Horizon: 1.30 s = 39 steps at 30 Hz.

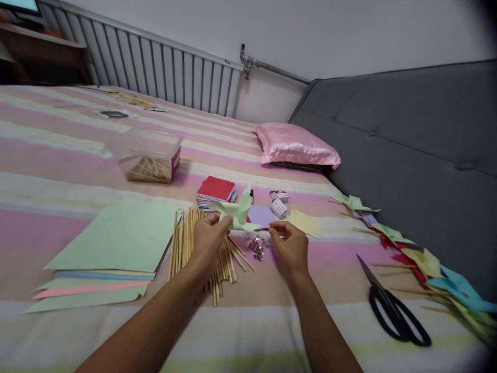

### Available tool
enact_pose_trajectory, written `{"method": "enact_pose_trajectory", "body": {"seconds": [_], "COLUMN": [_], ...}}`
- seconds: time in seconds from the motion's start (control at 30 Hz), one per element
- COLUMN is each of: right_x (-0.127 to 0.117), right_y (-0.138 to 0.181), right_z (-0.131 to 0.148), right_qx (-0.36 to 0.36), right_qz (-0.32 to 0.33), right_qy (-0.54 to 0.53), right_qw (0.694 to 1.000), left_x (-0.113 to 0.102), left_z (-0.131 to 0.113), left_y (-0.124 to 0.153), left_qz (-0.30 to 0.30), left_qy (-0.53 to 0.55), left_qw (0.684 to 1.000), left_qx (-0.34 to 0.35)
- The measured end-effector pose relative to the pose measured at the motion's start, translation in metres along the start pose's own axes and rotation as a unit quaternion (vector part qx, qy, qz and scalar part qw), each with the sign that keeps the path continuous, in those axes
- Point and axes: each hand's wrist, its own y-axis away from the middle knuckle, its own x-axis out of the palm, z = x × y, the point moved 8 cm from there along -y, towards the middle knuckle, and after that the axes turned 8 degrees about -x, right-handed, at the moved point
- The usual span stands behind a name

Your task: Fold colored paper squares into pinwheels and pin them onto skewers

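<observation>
A pale green paper pinwheel [237,211] with folded blades is pinched between the thumb and fingers of my left hand [209,239]. Just right of it, my right hand [290,246] has its thumb and forefinger pressed together. Whatever is between those fingertips is too small to make out. Below the pinwheel lies a little heap of shiny metal pins [258,248]. Many thin wooden sticks [185,235] are spread under and around my left hand. A purple paper square [261,215] rests on the bed behind the fingertips of my right hand.
Coloured paper sheets [116,235] lie at left, with a clear plastic box [149,155] of sticks behind. A red-topped paper stack [216,188], small boxes [278,207] and a yellow square [305,223] lie ahead. Black scissors [392,311] and finished pinwheels [425,261] are at right.
</observation>
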Motion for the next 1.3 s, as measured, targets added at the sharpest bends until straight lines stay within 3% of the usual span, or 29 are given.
{"method": "enact_pose_trajectory", "body": {"seconds": [0.27, 0.47, 0.7, 1.0, 1.3], "right_x": [0.038, 0.063, 0.074, 0.085, 0.078], "right_y": [0.014, 0.027, 0.028, 0.024, 0.016], "right_z": [0.017, 0.032, 0.036, 0.039, 0.04], "right_qx": [-0.132, -0.192, -0.236, -0.247, -0.227], "right_qz": [0.16, 0.234, 0.254, 0.259, 0.249], "right_qy": [0.13, 0.201, 0.264, 0.216, 0.19], "right_qw": [0.97, 0.932, 0.9, 0.909, 0.922], "left_x": [-0.021, -0.022, -0.023, -0.022, -0.02], "left_z": [-0.009, -0.005, -0.001, 0.005, 0.0], "left_y": [-0.012, -0.014, -0.018, -0.023, -0.021], "left_qz": [-0.05, -0.037, -0.024, -0.011, -0.027], "left_qy": [0.008, 0.005, 0.021, 0.026, 0.012], "left_qw": [0.998, 0.999, 0.999, 0.999, 1.0], "left_qx": [0.04, 0.024, 0.0, -0.019, -0.004]}}
